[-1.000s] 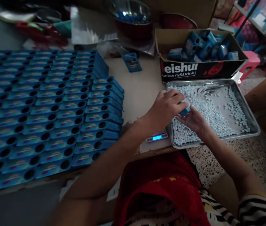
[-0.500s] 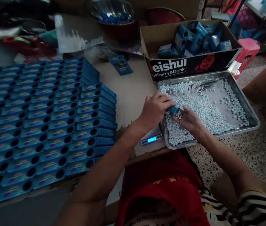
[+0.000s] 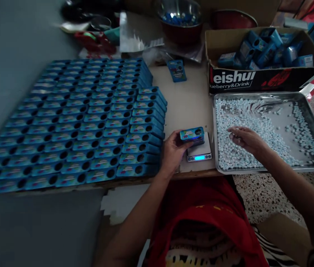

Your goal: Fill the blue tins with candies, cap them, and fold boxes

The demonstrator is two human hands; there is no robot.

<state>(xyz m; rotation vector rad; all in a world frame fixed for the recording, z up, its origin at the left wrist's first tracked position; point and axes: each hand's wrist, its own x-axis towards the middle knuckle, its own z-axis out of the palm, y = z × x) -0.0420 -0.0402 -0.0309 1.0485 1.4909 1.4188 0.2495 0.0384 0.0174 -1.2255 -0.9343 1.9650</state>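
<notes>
Dozens of blue cartons (image 3: 90,118), each with a dark round window, stand in tight rows along the left of the table (image 3: 191,98). At the right, a rectangular metal tray (image 3: 281,120) holds small white and pale-blue pellets (image 3: 253,122), heaped thickest on its left side, with a thinner strip along the right and a mostly bare patch between. Behind the tray, an open cardboard box (image 3: 236,79) printed "ueberry&Drink" contains more blue cartons (image 3: 268,53), lying jumbled. A steel bowl (image 3: 198,18) farther back contains small blue pieces (image 3: 179,18).

The left hand (image 3: 172,150) is clamped on a single blue carton (image 3: 191,134), thumb and fingers about its near side and left end, windowed face upward. That carton is at the back of the digital scale (image 3: 203,149), whose display glows blue; whether it touches the platform cannot be told. The right hand (image 3: 248,140) is over the tray's pellets, its fingers bent and drawn together; whether they pinch any pellets is too unclear to tell.
</notes>
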